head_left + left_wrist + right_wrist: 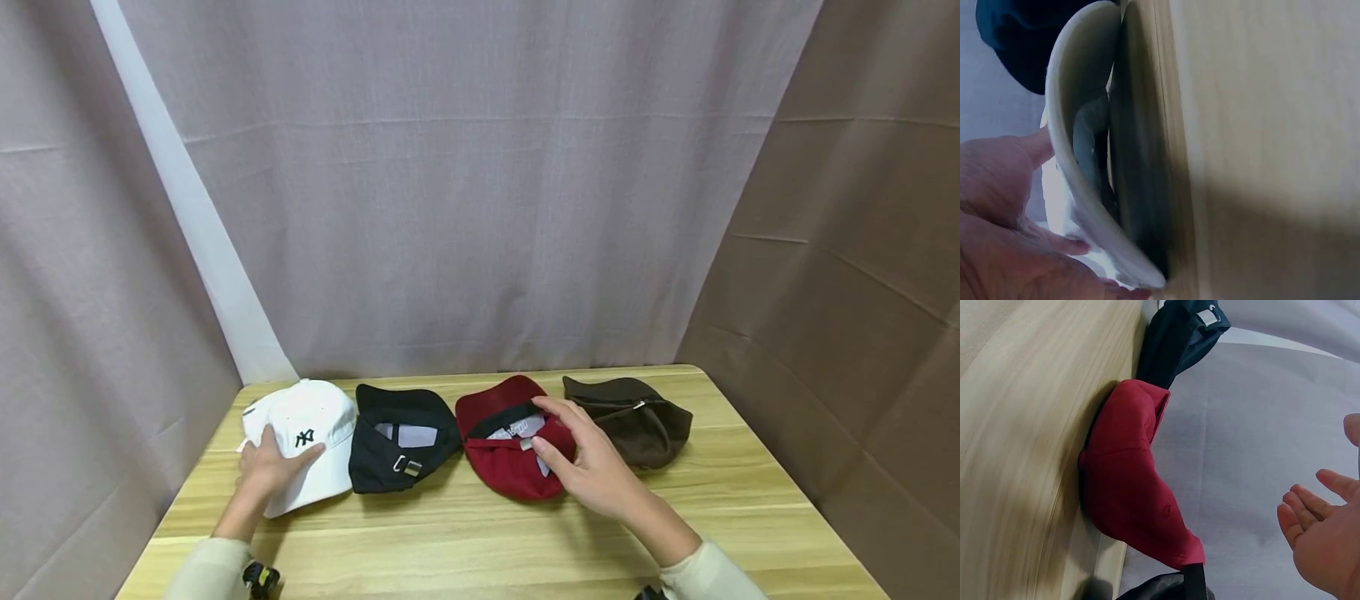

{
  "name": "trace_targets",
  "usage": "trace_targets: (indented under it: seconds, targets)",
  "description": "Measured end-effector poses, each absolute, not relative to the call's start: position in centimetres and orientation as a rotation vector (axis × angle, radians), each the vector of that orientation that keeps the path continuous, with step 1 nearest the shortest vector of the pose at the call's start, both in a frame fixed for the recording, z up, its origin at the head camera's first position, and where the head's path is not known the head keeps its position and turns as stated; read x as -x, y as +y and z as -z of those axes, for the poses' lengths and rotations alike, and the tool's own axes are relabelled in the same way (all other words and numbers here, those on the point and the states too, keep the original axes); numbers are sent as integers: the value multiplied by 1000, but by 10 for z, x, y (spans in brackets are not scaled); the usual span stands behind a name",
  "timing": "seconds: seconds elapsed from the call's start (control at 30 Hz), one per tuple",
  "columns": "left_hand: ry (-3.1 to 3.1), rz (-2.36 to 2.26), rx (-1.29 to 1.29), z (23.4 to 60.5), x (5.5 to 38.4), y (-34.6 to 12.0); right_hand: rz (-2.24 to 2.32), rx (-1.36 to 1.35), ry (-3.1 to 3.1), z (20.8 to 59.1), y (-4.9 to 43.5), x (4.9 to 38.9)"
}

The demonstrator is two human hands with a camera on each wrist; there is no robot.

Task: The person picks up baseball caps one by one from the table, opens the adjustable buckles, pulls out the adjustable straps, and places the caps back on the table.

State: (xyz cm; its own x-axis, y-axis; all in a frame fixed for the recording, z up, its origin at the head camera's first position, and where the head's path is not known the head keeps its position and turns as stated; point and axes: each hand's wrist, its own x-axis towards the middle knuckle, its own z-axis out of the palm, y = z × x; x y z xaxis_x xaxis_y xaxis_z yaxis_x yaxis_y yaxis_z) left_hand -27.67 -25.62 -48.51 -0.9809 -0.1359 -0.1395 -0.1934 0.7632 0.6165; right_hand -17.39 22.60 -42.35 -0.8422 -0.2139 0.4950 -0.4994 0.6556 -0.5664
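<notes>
In the head view, my left hand (264,468) rests with spread fingers on a white baseball cap (318,417) bearing a dark NY logo. Its curved brim (1079,150) shows edge-on in the left wrist view, apart from the palm. My right hand (592,467) is held over a red baseball cap (495,467), which lies with its inside facing up and its strap toward me. From the right wrist view, that hand (1329,544) appears apart from the red cap, fingers loosely extended and holding nothing.
A black cap (375,462) lies between the white and red ones, its buckle facing me. To the right of the red cap is a dark brown cap (648,437). All lie on a wooden table (420,558), with a grey curtain (480,208) behind and a brown one (862,333) at right.
</notes>
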Motion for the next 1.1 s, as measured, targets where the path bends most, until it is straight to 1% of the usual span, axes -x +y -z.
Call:
trace_targets:
  seconds: [0.27,0.43,0.67,1.1]
  targets:
    - [2853,-1022,111,484,285,-252,-987,-553,-2503,426,225,173]
    - [2805,-1076,49,483,289,-257,-980,-565,-2504,426,225,174]
    - [2757,-996,-46,477,298,-265,-971,-563,-2516,427,228,175]
    - [2768,-954,-41,481,300,-267,-965,-562,-2544,428,229,179]
